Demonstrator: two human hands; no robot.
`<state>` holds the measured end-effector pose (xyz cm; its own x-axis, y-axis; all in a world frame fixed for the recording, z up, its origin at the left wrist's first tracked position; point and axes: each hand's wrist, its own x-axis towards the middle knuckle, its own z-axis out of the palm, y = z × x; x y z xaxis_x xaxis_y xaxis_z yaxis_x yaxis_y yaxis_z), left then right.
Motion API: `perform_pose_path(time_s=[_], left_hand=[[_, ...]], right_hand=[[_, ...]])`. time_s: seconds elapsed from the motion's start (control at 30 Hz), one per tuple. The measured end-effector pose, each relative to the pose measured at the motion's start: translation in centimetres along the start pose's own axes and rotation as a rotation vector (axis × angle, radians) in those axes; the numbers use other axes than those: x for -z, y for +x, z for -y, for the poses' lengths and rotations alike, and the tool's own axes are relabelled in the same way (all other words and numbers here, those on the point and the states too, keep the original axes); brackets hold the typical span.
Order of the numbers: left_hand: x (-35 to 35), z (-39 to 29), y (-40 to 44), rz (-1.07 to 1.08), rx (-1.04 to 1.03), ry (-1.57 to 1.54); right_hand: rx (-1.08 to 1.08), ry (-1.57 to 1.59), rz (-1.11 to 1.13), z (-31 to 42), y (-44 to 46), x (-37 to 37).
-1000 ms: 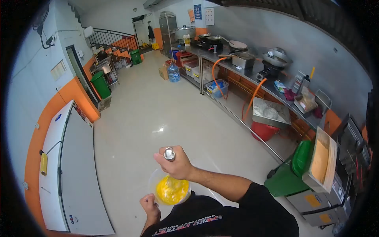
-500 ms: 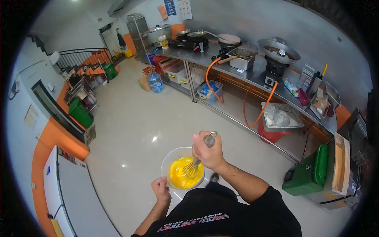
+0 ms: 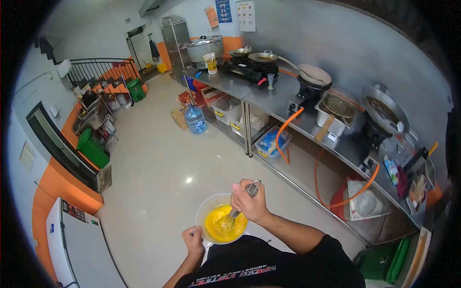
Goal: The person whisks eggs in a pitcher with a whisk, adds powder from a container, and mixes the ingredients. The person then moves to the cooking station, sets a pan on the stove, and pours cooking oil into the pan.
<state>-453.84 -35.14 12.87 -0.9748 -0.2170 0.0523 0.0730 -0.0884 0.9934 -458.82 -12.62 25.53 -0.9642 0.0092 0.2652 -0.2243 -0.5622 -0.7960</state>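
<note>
A round, pale bowl [image 3: 204,206] holds bright yellow beaten egg-like liquid [image 3: 223,235]. My right hand [image 3: 250,201] is wrapped around the handle of a wire whisk [image 3: 225,222], whose metal loop pokes out above the fist. The whisk's wires dip into the yellow liquid at a slant. At the bowl's left side my left hand [image 3: 193,240] is closed on its edge; whether there is a handle under the fingers is hidden. The bowl is held in front of my dark shirt, above the floor.
Along the right wall runs a steel counter [image 3: 283,103] with a gas stove [image 3: 249,69], pans and a wok [image 3: 384,110]. Orange hoses [image 3: 283,129] hang from its front. A water jug [image 3: 195,120] stands on the floor, a white chest freezer [image 3: 86,249] at left, a green bin [image 3: 384,261] at lower right.
My view has turned to the right and tilted, so the counter appears larger and nearer. The whisk has shifted a little within the bowl. Both hands keep their grip.
</note>
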Motion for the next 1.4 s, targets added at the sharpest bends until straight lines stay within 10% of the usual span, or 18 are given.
perform_pose_path(time_s=[0.2,0.57,1.4], left_hand=[[-2.8,2.6,19.3,-0.092,0.046,-0.101],[-10.9,3.8,55.2,0.388,-0.087,0.101],[-41.9,13.3,110.0,0.538,-0.043,-0.015]], right_hand=[[0.162,-0.526,0.216,-7.1,18.5,1.3],[0.091,0.085,-0.412,-12.7,48.1,7.4],[0.299,-0.319,-0.595,-16.8,99.6,29.3]])
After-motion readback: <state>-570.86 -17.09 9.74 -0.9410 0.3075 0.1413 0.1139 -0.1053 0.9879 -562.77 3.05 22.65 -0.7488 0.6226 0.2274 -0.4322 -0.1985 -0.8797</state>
